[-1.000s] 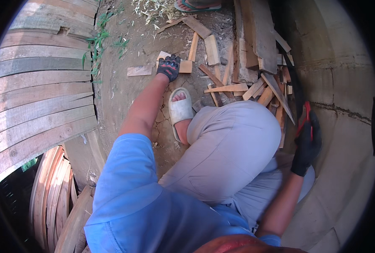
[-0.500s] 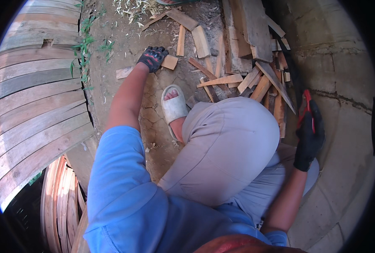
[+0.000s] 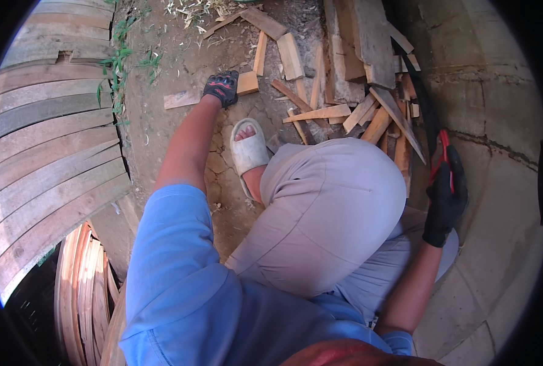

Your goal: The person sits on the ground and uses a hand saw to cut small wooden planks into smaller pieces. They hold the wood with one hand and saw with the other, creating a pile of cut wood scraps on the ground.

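My left hand [image 3: 222, 87], in a dark glove with red marks and padded knuckles, is at the ground ahead of my foot. Its fingers are closed on a short wood block [image 3: 247, 83], whose pale side sticks out on the right. Under the wrist lies a flat pale board piece [image 3: 182, 99]. At the right, beside my knee, my black-gloved right hand [image 3: 447, 198] is wrapped round the red grip of a handsaw [image 3: 443, 145]. The saw's long dark blade points away from me along the wall; its teeth cannot be made out.
A heap of wood offcuts [image 3: 378, 125] and long thick boards [image 3: 372, 43] lies ahead of my knee. Plank fencing [image 3: 46, 140] runs along the left, with stacked slats [image 3: 85, 293] below it. A concrete wall [image 3: 485, 91] bounds the right. Wood shavings [image 3: 201, 11] lie at the far end.
The wood block has tilted in my left hand, so more of its side shows. My right hand keeps its hold on the handsaw with hardly any movement. The whole view has shifted slightly.
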`<state>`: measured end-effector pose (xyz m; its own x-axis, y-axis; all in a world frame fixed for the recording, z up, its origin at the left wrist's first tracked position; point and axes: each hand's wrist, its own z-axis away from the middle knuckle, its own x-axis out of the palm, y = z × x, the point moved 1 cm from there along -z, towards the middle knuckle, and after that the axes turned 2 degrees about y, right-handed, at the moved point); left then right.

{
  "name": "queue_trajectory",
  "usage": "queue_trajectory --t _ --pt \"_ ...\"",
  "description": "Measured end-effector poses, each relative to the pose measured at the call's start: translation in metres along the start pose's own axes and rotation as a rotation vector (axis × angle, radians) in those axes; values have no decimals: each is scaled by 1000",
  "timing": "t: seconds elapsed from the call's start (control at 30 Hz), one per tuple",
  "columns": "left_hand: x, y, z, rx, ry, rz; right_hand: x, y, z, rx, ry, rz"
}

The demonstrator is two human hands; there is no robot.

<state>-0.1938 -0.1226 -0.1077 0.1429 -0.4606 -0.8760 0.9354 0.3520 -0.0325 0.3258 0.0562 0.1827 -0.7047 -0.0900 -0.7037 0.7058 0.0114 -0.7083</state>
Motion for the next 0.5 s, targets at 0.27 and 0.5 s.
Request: queue_trajectory --t 0.27,0.5 --pt "24 -41 36 -351 -186 216 -1 4 -2 -40 2 2" --pt "30 -32 47 -420 -111 287 1 2 1 0 10 -17"
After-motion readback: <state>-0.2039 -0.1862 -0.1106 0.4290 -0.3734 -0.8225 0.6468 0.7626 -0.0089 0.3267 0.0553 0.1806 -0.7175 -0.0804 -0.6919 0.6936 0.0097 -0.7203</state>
